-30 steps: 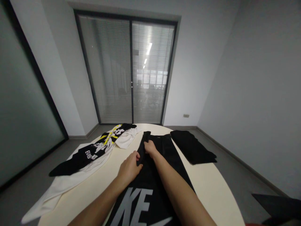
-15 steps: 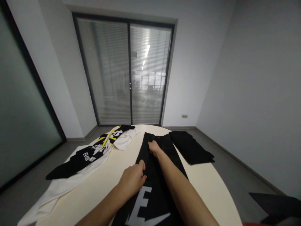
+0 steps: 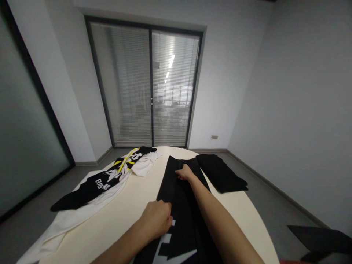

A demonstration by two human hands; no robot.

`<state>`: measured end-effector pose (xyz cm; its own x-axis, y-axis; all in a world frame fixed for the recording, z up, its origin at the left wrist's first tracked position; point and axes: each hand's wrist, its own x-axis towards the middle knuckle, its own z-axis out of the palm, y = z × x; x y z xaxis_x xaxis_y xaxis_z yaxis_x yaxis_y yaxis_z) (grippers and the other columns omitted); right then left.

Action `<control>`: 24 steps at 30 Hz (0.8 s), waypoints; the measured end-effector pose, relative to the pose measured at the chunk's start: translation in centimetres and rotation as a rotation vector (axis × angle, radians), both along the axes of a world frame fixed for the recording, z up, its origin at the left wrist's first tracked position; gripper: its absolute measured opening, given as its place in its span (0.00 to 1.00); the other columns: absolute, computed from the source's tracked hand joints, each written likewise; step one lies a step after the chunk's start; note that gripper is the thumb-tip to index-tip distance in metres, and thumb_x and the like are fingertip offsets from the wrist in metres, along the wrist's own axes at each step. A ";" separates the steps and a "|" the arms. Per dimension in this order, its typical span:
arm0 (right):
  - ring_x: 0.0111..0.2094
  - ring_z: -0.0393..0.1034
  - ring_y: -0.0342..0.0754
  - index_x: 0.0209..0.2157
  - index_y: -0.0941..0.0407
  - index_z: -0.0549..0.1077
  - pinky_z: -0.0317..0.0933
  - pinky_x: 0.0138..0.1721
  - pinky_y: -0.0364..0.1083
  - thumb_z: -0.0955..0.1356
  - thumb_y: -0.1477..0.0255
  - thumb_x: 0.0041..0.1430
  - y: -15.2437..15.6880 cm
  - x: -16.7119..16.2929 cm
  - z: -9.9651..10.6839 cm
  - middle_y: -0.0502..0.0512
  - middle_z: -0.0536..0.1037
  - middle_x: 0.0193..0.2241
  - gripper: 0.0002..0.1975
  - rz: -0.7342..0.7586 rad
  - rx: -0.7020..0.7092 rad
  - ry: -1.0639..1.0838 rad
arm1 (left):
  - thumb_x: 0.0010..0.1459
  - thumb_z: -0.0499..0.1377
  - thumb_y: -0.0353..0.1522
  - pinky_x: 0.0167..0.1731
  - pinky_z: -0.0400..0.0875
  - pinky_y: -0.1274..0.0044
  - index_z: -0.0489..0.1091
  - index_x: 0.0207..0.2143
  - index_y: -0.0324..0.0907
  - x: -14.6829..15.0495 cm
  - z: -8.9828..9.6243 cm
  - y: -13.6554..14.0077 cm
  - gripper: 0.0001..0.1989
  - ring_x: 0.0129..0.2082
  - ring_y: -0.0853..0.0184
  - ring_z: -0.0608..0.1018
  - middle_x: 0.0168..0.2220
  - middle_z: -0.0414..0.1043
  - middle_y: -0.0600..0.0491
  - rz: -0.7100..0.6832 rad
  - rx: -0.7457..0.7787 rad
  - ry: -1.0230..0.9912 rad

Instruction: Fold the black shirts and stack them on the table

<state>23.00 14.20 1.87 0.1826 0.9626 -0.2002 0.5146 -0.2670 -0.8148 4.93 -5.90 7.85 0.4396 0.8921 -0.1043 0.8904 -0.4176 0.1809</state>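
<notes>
Black trousers (image 3: 181, 201) lie lengthwise on the table, waistband at the far end, with a large white print on the near part. My left hand (image 3: 158, 218) is closed at their left edge, partly covering the white print. Farther away, just short of the waistband, my right hand (image 3: 185, 173) is closed with its fingertips pinching the black cloth. My right forearm crosses above the trousers' right side and hides part of it.
To the left, a black, white and yellow printed garment (image 3: 106, 176) lies over white cloth (image 3: 66, 223). Folded black cloth (image 3: 220, 174) rests at the right, touching the trousers. The pale round table (image 3: 132, 200) ends before a glass door (image 3: 151, 88).
My left hand has moved nearer to me along the trousers' left edge, over part of the print. My right hand has shifted slightly right and nearer, and the cloth near the waistband has flattened.
</notes>
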 end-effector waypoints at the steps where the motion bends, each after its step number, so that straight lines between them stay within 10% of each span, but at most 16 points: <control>1: 0.18 0.70 0.44 0.51 0.64 0.67 0.64 0.19 0.40 0.74 0.74 0.52 -0.2 0.0 0.1 0.51 0.76 0.21 0.25 0.004 0.016 -0.011 | 0.58 0.53 0.35 0.35 0.71 0.70 0.73 0.33 0.43 0.1 0.2 -0.1 0.10 0.36 0.55 0.82 0.33 0.79 0.46 -0.001 0.001 -0.007; 10: 0.46 0.75 0.53 0.58 0.58 0.62 0.64 0.49 0.49 0.67 0.71 0.61 -3.5 -0.2 1.4 0.60 0.79 0.40 0.25 0.059 0.209 -0.262 | 0.58 0.53 0.39 0.38 0.75 0.63 0.78 0.38 0.36 0.2 1.3 -1.0 0.19 0.40 0.48 0.82 0.39 0.80 0.36 0.047 0.019 0.166; 18: 0.65 0.49 0.71 0.64 0.53 0.62 0.38 0.60 0.72 0.60 0.45 0.61 -7.2 -0.1 1.9 0.68 0.62 0.64 0.38 0.233 0.108 -0.679 | 0.58 0.51 0.33 0.38 0.76 0.61 0.77 0.40 0.34 0.0 0.7 -0.6 0.17 0.39 0.47 0.82 0.38 0.80 0.36 -0.027 0.029 0.199; 24: 0.70 0.29 0.69 0.68 0.53 0.54 0.26 0.64 0.68 0.58 0.42 0.60 -5.9 0.3 -0.6 0.62 0.44 0.71 0.43 0.320 0.080 -0.615 | 0.61 0.49 0.29 0.38 0.75 0.62 0.73 0.45 0.34 -0.5 -0.6 0.9 0.16 0.39 0.49 0.82 0.38 0.79 0.38 0.039 0.082 0.185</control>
